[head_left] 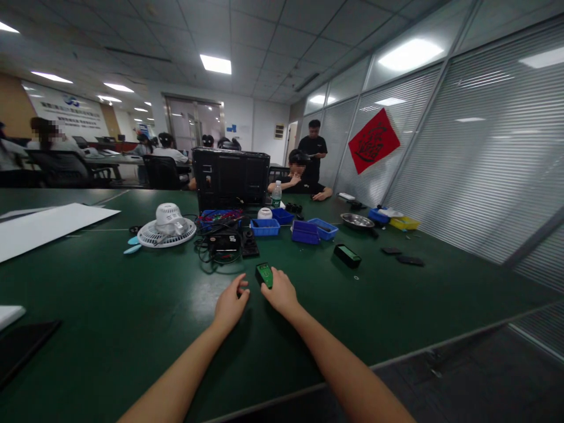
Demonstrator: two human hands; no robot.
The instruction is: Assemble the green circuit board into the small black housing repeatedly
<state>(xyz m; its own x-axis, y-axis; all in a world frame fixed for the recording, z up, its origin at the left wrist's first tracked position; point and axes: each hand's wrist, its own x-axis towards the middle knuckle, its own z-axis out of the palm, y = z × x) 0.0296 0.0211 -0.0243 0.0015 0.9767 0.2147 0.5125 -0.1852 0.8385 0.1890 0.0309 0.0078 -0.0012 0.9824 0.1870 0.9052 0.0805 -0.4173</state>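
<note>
My right hand (279,291) is closed round a small green-faced device (264,274) in a black frame, held just above the green table (132,317). Beside it, my left hand (231,304) has its fingers curled towards the device's left side; what they pinch is too small to name. A second green-topped black block (347,255) lies on the table to the right, apart from both hands.
Ahead lie a white fan (166,229), a tangle of cables with a black unit (224,244), blue bins (308,230), a metal bowl (356,221), a black computer case (231,178). A person sits behind. White sheet (44,226) left; table edge near right.
</note>
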